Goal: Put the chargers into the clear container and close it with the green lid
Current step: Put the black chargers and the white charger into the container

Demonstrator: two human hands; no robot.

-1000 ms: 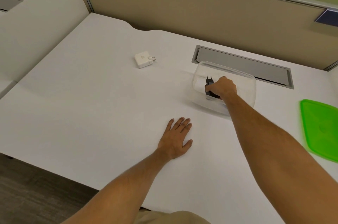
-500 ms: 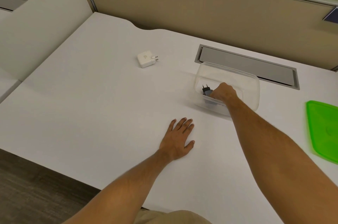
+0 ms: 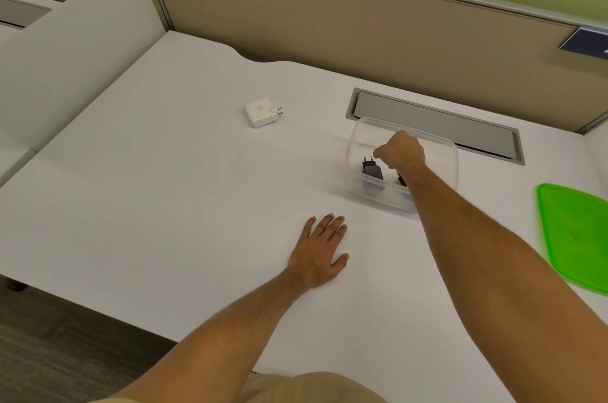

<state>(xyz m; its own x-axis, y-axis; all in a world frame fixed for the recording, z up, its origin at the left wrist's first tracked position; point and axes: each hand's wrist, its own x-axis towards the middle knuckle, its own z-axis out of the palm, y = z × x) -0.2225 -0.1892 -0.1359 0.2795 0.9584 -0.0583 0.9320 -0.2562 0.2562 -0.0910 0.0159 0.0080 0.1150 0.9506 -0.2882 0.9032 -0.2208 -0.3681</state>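
The clear container (image 3: 441, 152) stands on the white desk, right of centre. A black charger (image 3: 371, 169) lies inside it at the left end, prongs pointing up. Another dark piece (image 3: 401, 179) shows beside my forearm, mostly hidden. My right hand (image 3: 403, 150) hovers over the container just above the black charger, fingers loosely curled and slightly apart, holding nothing. A white charger (image 3: 261, 112) lies on the desk to the left of the container. The green lid (image 3: 579, 231) lies flat at the right edge. My left hand (image 3: 320, 251) rests palm down on the desk, fingers spread.
A grey cable-tray flap (image 3: 437, 121) is set into the desk right behind the container. Beige partition panels (image 3: 329, 17) close off the back, and a white divider (image 3: 75, 27) the left. The desk's front edge runs diagonally at lower left.
My right hand lowered the black charger into the container, let it go and lifted slightly. The left hand stayed flat on the desk. The view has shifted a little.
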